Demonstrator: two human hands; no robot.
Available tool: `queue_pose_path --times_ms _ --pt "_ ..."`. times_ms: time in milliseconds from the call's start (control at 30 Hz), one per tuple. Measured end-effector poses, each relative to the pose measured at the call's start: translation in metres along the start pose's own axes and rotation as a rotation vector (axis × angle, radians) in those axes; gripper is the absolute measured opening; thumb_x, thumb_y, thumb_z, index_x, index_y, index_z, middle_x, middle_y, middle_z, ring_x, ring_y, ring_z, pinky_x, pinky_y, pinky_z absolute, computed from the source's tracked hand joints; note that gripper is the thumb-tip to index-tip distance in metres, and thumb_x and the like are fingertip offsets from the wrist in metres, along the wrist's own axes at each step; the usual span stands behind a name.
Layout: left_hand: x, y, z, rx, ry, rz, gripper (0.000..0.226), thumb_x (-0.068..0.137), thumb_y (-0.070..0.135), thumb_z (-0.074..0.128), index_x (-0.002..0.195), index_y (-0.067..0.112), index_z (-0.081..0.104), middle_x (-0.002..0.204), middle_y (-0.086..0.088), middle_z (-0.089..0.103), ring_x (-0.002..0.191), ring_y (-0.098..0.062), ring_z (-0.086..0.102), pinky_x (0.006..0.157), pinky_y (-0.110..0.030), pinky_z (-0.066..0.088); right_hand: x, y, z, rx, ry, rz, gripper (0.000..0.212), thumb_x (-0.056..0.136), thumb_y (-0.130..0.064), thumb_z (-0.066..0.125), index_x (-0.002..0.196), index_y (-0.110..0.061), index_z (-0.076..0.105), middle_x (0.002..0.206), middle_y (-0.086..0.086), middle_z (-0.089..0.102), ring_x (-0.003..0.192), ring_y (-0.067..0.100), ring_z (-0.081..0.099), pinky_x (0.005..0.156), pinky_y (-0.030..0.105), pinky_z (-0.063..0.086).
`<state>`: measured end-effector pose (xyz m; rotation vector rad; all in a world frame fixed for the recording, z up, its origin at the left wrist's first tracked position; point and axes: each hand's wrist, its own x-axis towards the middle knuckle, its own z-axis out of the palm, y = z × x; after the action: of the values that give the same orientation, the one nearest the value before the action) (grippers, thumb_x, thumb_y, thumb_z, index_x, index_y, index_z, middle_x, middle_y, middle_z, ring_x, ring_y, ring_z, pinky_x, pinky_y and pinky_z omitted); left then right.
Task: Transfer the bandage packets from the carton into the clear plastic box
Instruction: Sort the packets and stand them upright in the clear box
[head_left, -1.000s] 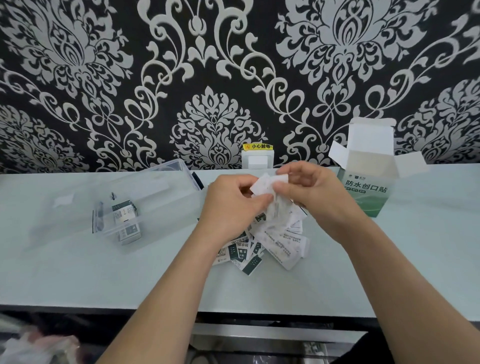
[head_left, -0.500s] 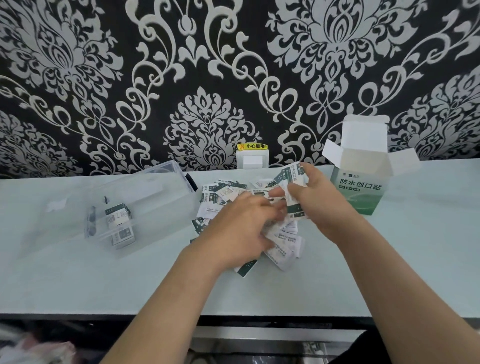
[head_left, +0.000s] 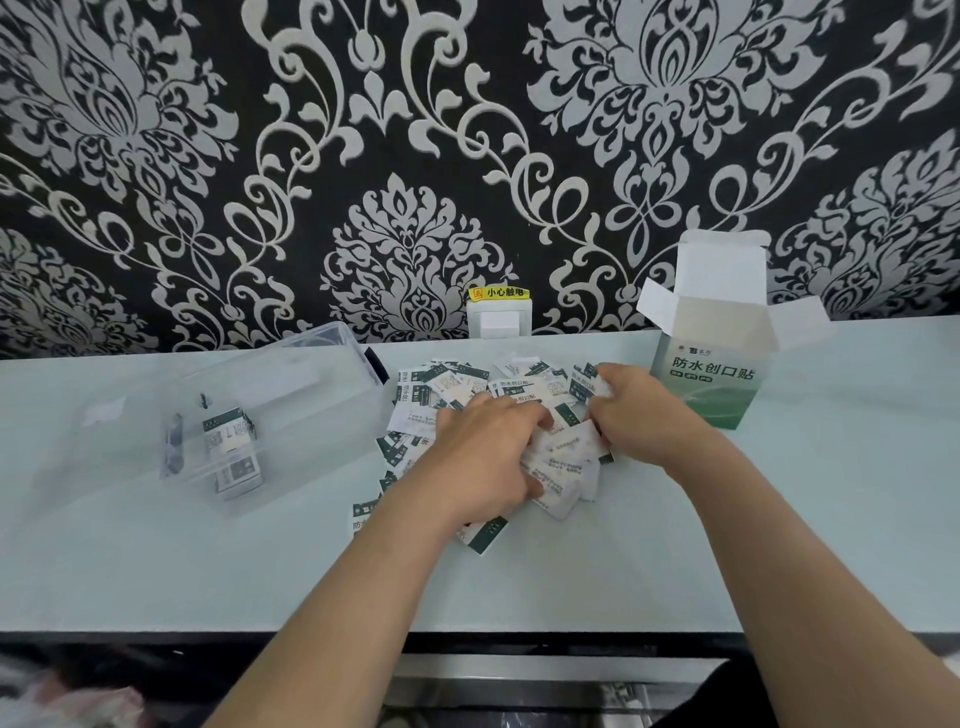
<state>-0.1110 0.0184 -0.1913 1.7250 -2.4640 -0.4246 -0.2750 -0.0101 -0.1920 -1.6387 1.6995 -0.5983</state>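
Observation:
A loose pile of green-and-white bandage packets (head_left: 447, 387) lies on the pale table (head_left: 831, 519) at the centre. My left hand (head_left: 483, 457) lies on top of the pile, fingers curled and thumb closed against some white packets. My right hand (head_left: 641, 410) is at the pile's right edge, fingers curled round a few packets. The open green-and-white carton (head_left: 711, 384) stands upright just right of my right hand, flaps up. The clear plastic box (head_left: 311, 395) sits to the left of the pile with a few packets (head_left: 231, 452) inside.
A white wall socket (head_left: 498, 319) with a yellow label sits behind the pile on the patterned wall. The table's front edge (head_left: 208, 631) runs below my forearms, with a dark gap under it.
Both hands dropped from a raised pinch on a packet down onto the pile. My right hand lowered the packets it held to the pile's right edge. The view shifted slightly.

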Motion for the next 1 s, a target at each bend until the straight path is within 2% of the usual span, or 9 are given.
queue_pose_path --times_ms 167,267,400,467,600,700,833,933,1000 --pt "0.002 0.003 0.000 0.028 0.012 -0.006 0.040 0.081 0.033 0.074 0.116 0.031 0.056 0.107 0.007 0.050 0.113 -0.017 0.041 0.086 -0.037 0.029 -0.004 -0.001 -0.004 0.000 -0.005 -0.072 0.013 0.095 -0.006 0.047 0.090 -0.011 0.057 0.082 0.003 0.063 0.067 0.017 0.054 0.053 0.025 0.038" --pt "0.002 0.002 -0.002 0.043 0.046 0.001 0.024 0.082 0.041 0.071 0.102 0.030 0.064 0.099 0.007 0.049 0.109 -0.018 0.041 0.085 -0.037 0.029 -0.006 -0.004 -0.006 0.077 0.019 -0.082 0.024 0.094 -0.004 0.047 0.075 -0.017 0.055 0.068 0.000 0.060 0.056 0.013 0.049 0.049 0.024 0.037" --pt "-0.006 -0.004 -0.016 -0.183 0.181 -0.016 0.013 0.080 0.040 0.074 0.083 0.028 0.071 0.090 0.012 0.058 0.098 -0.015 0.048 0.091 -0.040 0.039 -0.007 -0.006 -0.009 0.254 0.102 -0.016 0.024 0.093 -0.004 0.046 0.071 -0.013 0.052 0.053 -0.004 0.055 0.046 0.011 0.043 0.046 0.023 0.032" --pt "-0.012 -0.008 -0.026 -0.320 0.282 -0.025 0.004 0.080 0.029 0.076 0.081 0.029 0.072 0.087 0.017 0.060 0.097 -0.010 0.050 0.092 -0.035 0.039 -0.007 -0.010 -0.009 0.448 0.054 0.034 0.018 0.095 -0.010 0.048 0.079 -0.009 0.054 0.053 -0.004 0.058 0.045 0.010 0.043 0.046 0.022 0.032" --pt "-0.018 -0.018 -0.033 -0.462 0.488 -0.021 0.040 0.074 -0.005 0.071 0.069 0.035 0.072 0.097 0.024 0.058 0.103 -0.002 0.045 0.095 -0.025 0.034 -0.011 -0.018 -0.004 0.782 -0.293 0.105 0.033 0.093 -0.035 0.060 0.105 -0.005 0.064 0.078 0.011 0.066 0.052 0.012 0.046 0.053 0.025 0.037" --pt "-0.016 -0.021 -0.030 -0.495 0.604 -0.032 0.037 0.072 -0.007 0.073 0.066 0.029 0.073 0.109 0.021 0.055 0.108 0.000 0.038 0.095 -0.019 0.033 -0.013 -0.025 0.009 0.842 -0.483 0.027 0.031 0.079 -0.027 0.072 0.101 -0.007 0.066 0.073 0.005 0.061 0.054 0.009 0.042 0.054 0.023 0.034" --pt "-0.012 -0.022 -0.026 -0.512 0.708 -0.103 0.053 0.074 -0.011 0.064 0.064 0.040 0.068 0.124 0.019 0.047 0.118 -0.001 0.032 0.095 0.001 0.018 -0.013 -0.034 0.022 0.960 -0.494 -0.003 0.016 0.083 0.000 0.068 0.098 -0.005 0.065 0.067 0.005 0.057 0.055 0.011 0.047 0.053 0.021 0.046" --pt "-0.013 -0.018 -0.028 -0.560 0.687 -0.170 0.057 0.082 -0.010 0.059 0.071 0.045 0.067 0.125 0.017 0.044 0.119 -0.008 0.037 0.101 -0.015 0.032 -0.013 -0.038 0.024 1.013 -0.399 -0.030 0.021 0.082 0.009 0.065 0.100 -0.002 0.066 0.075 0.007 0.070 0.059 0.014 0.059 0.055 0.023 0.050" --pt "-0.015 -0.017 -0.031 -0.714 0.604 -0.183 0.054 0.089 -0.008 0.051 0.078 0.041 0.071 0.121 0.012 0.055 0.109 -0.007 0.054 0.091 -0.024 0.051 -0.013 -0.039 0.022 1.008 -0.339 -0.043 0.018 0.083 0.010 0.063 0.096 -0.002 0.066 0.068 0.003 0.070 0.049 0.008 0.059 0.049 0.021 0.049"
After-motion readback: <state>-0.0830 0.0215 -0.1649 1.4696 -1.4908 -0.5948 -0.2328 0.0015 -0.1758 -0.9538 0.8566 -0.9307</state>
